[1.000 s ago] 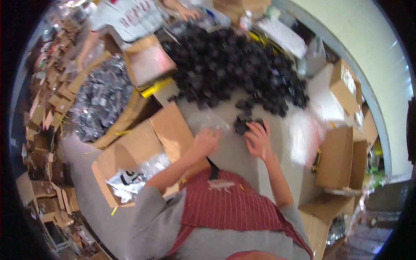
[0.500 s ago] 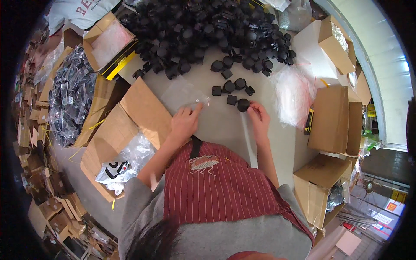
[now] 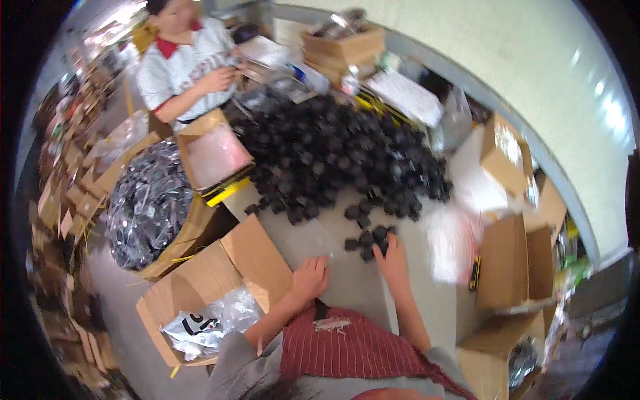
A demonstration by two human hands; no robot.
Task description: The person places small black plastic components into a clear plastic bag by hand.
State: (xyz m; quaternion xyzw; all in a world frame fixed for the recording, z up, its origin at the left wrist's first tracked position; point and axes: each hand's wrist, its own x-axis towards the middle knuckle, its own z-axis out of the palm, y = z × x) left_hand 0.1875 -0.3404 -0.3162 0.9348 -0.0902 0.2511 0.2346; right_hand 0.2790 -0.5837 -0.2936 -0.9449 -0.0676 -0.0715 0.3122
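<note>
My left hand (image 3: 311,277) rests on the table with its fingers drawn together at the near edge of a clear plastic bag (image 3: 312,241). The bag lies flat and is hard to see against the grey surface. To the right, my right hand (image 3: 393,261) has its thumb and fingers around a black plastic part (image 3: 381,233) in a small cluster of similar parts (image 3: 363,244). Blur hides the exact grip. Beyond both hands a big heap of black plastic parts (image 3: 333,147) spreads over the table.
An open carton (image 3: 187,283) with plastic bags stands at left, near a large container of wrapped parts (image 3: 150,207). Clear bags (image 3: 450,243) are stacked at right, beside a yellow-black cutter (image 3: 475,272) and open cartons (image 3: 503,263). A co-worker (image 3: 190,73) stands at far left.
The view has tilted up, bringing the co-worker and the far end of the table into sight. My right hand has come in closer on the small cluster, whose parts now sit tighter together.
</note>
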